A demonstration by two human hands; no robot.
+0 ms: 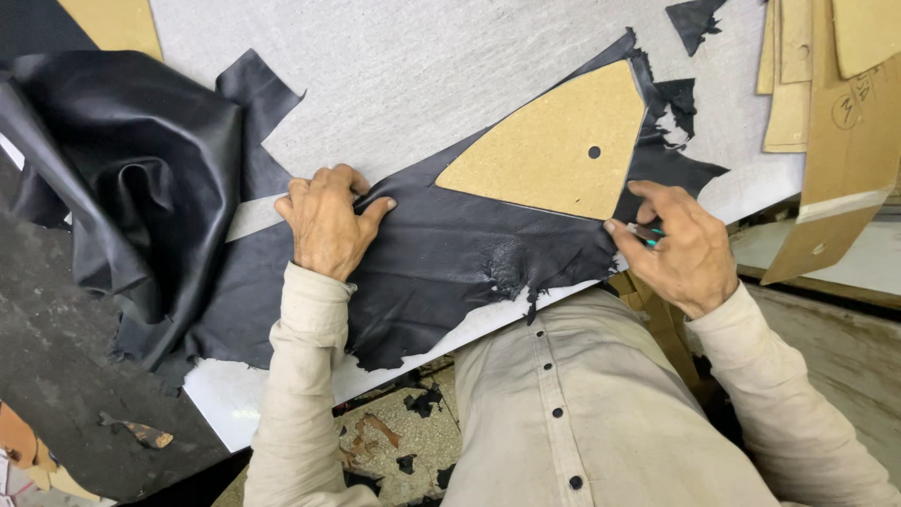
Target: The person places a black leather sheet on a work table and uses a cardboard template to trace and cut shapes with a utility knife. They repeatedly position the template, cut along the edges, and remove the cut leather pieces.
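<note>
Nearest to us is our own pale button-up shirt, its front and both sleeves filling the lower edge of the view. From it our left hand reaches onto the black leather sheet and lies flat there, its grip spread, fingers and thumb pressing the hide down against the tabletop. Our right hand rests at the sheet's right edge, its grip pressed together around a slim tool with a teal handle. Its tip meets the lower right corner of the cardboard pattern, but the fingers hide the tip, so we cannot tell what kind of blade or point it has.

The pattern is a tan, stiff, roughly triangular piece with one rounded corner and a small punched hole, and it lies flat on the leather between our hands. The leather is thin, matte and wrinkled, with ragged, torn-looking edges and a puckered, shiny patch near its lower edge. At the left, a larger heap of glossy black leather is bunched in soft folds and runs out of view. The tabletop is a light grey, finely scratched slab. More tan cardboard patterns are stacked at the upper right, cut off by the frame. Below the tabletop's edge, black scraps lie on a speckled floor.
</note>
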